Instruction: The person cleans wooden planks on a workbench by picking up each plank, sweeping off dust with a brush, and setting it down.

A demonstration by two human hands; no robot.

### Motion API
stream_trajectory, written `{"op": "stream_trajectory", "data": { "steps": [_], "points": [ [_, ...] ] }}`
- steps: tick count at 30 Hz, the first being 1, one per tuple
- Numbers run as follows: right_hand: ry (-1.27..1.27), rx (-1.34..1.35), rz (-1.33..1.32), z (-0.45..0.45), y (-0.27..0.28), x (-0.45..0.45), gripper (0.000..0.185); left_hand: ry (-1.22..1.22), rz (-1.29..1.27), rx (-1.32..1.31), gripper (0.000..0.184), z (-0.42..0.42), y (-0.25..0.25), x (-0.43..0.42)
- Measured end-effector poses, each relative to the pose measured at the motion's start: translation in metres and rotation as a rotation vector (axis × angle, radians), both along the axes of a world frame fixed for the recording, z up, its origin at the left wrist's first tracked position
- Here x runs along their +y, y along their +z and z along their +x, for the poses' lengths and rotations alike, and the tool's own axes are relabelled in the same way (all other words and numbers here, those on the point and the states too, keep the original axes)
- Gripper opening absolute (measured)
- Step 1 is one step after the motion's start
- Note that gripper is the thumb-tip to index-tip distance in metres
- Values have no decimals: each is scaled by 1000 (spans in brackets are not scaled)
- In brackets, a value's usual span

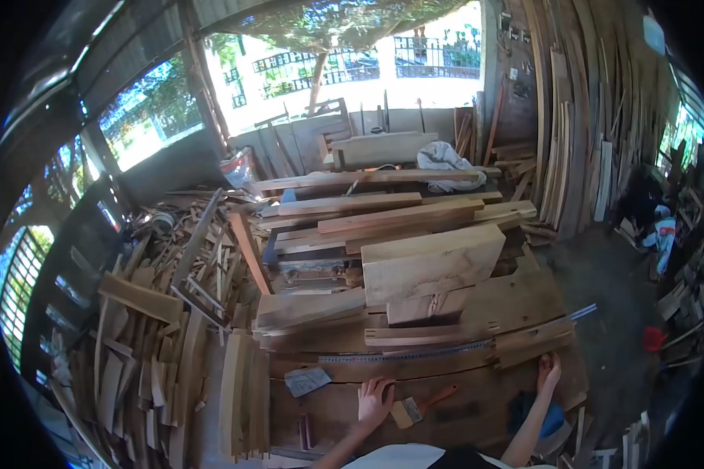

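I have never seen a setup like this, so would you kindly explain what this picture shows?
There is no machine here: a person works with two bare hands, filmed by one head-worn camera looking forward and down. On the wooden work surface lie a brush, a long ruler, a flat grey piece and many boards. The left hand is beside the brush; the right hand is near the boards' right end. I cannot tell whether either grips anything.
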State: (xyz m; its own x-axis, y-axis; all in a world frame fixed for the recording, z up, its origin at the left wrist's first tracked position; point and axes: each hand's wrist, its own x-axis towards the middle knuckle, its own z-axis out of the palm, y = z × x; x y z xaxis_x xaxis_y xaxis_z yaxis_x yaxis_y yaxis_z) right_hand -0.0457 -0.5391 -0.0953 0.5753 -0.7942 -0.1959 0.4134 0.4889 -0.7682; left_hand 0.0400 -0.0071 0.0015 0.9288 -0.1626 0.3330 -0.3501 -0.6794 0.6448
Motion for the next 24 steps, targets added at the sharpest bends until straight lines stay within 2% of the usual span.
{"op": "stream_trajectory", "data": {
  "steps": [23, 24],
  "points": [
    [3, -9, 5, 4, 22, 12, 30, 7, 10, -48, 19, 2, 3, 0],
    [6, -19, 10, 3, 21, 12, 29, -39, -213, 101, 20, 3, 1, 5]
  ]
}}
